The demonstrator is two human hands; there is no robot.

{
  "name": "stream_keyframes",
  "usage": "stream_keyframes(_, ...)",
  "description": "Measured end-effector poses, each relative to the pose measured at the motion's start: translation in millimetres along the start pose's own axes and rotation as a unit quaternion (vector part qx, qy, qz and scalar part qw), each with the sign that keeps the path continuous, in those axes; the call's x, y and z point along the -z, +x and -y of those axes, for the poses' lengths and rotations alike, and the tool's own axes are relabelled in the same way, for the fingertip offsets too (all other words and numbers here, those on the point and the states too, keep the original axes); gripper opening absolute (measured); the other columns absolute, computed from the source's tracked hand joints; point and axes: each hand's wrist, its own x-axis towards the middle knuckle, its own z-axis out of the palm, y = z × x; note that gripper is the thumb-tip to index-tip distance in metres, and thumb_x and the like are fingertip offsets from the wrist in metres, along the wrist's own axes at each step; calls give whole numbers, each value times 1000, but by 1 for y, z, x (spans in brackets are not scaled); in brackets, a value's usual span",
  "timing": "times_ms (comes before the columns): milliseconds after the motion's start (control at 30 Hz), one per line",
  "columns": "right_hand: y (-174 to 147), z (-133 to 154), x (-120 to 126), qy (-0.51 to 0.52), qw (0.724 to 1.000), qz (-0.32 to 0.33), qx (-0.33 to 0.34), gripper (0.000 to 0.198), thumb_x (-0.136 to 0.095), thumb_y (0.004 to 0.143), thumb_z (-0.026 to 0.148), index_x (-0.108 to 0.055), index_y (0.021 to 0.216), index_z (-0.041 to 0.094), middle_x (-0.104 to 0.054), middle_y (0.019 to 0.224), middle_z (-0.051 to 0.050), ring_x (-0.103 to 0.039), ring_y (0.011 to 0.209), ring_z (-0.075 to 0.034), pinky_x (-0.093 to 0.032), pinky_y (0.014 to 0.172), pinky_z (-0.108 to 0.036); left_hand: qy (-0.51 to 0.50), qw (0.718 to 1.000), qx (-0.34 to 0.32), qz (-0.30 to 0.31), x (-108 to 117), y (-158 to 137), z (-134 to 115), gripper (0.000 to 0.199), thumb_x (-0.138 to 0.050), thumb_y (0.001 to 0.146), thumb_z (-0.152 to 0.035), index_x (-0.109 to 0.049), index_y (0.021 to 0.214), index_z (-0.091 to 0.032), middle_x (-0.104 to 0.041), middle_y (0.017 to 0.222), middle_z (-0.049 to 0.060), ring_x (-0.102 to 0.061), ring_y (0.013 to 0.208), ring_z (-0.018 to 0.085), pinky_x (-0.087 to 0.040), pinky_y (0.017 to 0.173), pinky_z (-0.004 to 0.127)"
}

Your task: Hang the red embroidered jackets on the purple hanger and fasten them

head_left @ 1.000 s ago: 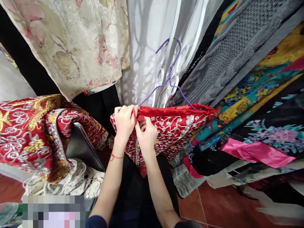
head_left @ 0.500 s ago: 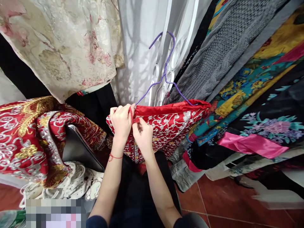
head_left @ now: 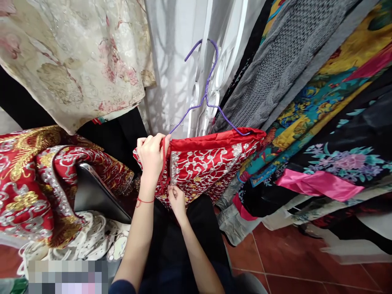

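Note:
A red skirt (head_left: pixel 208 163) with silver and gold embroidery hangs across my lap, its plain red waistband on top. The purple wire hanger (head_left: pixel 204 96) reaches into that waistband, hook pointing up. My left hand (head_left: pixel 150 157) is closed around the waistband at the hanger's left end, with a thin red cord (head_left: pixel 164 159) running down beside the fingers. Lower down, my right hand (head_left: pixel 177 199) pinches at the skirt's opening edge, fingertips pressed together; whether cord or cloth lies between them I cannot make out.
Another red and gold embroidered garment (head_left: pixel 27 183) drapes over a dark chair (head_left: pixel 98 192) at left. A cream floral garment (head_left: pixel 92 61) hangs above it. Many clothes, including a grey knit (head_left: pixel 294 53), hang at right. White ironwork (head_left: pixel 196 98) stands behind the hanger over a tiled floor (head_left: pixel 284 261).
My right hand has moved down from beside my left hand to lower on the skirt's edge. My left hand keeps its hold. The whole scene has shifted slightly left.

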Motion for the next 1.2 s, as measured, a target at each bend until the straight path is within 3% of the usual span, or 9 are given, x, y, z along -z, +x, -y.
stream_keyframes(133, 1, 1, 22, -17, 999, 39, 7, 41, -49, 89, 57, -54, 66, 23, -45, 49, 5, -40, 48, -12, -31, 49, -23, 9, 1000, -14, 24, 4, -1, 0, 29, -48, 101, -40, -63, 84, -20, -63, 71, 3, -53, 69, 18, -36, 82, 36)
stream_keyframes(267, 6, 36, 84, -136, 980, 143, 34, 35, -56, 90, 51, -61, 69, 23, -56, 55, 3, -50, 50, -13, -37, 54, -23, -5, 996, -50, 73, 20, 1, 10, 23, -54, 97, -37, -66, 102, -18, -71, 86, 6, -62, 83, 22, -40, 87, 37)
stream_keyframes(367, 20, 75, 141, -220, 964, -13, 147, 32, -47, 97, 41, -63, 77, 22, -62, 67, 0, -56, 60, -14, -43, 64, -25, -43, 992, -60, 107, 32, 5, 23, 21, -56, 93, -32, -67, 106, -19, -73, 99, 7, -64, 92, 23, -45, 88, 36)
stream_keyframes(467, 46, 108, 194, -341, 860, -255, 281, 26, -50, 96, 38, -67, 100, 20, -67, 99, -13, -62, 94, -25, -48, 87, -39, -65, 990, -54, 109, 32, 10, 33, 20, -55, 88, -21, -68, 103, -19, -73, 103, 7, -66, 95, 22, -49, 90, 36)
stream_keyframes(567, 75, 122, 237, -474, 769, -297, 309, 35, -61, 90, 45, -66, 116, 21, -53, 139, -21, -47, 129, -41, -39, 102, -59, -62, 996, -25, 67, 20, 13, 38, 21, -55, 84, -17, -68, 100, -19, -72, 108, 9, -66, 104, 25, -49, 97, 39)
stream_keyframes(633, 89, 122, 257, -509, 754, -267, 318, 34, -62, 90, 43, -65, 117, 22, -46, 148, -21, -42, 136, -43, -37, 103, -62, -61, 998, 11, 28, 10, 14, 40, 25, -53, 83, -14, -68, 102, -19, -69, 117, 11, -64, 113, 26, -47, 103, 39)
stream_keyframes(900, 97, 105, 289, -335, 837, -165, 399, 18, -51, 98, 29, -66, 104, 21, -70, 124, -14, -67, 114, -26, -52, 98, -43, -153, 973, 161, -60, 2, 27, 70, 25, -43, 79, -12, -62, 94, -20, -67, 93, 5, -63, 82, 17, -49, 83, 29)
stream_keyframes(1100, 98, 93, 299, -186, 913, -144, 333, 23, -58, 94, 43, -64, 93, 21, -70, 84, -3, -65, 72, -16, -52, 69, -28, -359, 825, 436, -6, -1, 28, 90, 28, -45, 54, -12, -55, 79, -20, -52, 67, -3, -46, 56, 11, -41, 58, 24)
stream_keyframes(1200, 94, 73, 300, -145, 927, -153, 309, 26, -59, 92, 45, -63, 93, 19, -69, 84, -3, -64, 73, -16, -51, 68, -29, -393, 800, 452, 21, -3, 15, 82, 35, -45, 47, -14, -56, 80, -19, -54, 69, -2, -47, 58, 11, -38, 56, 23)
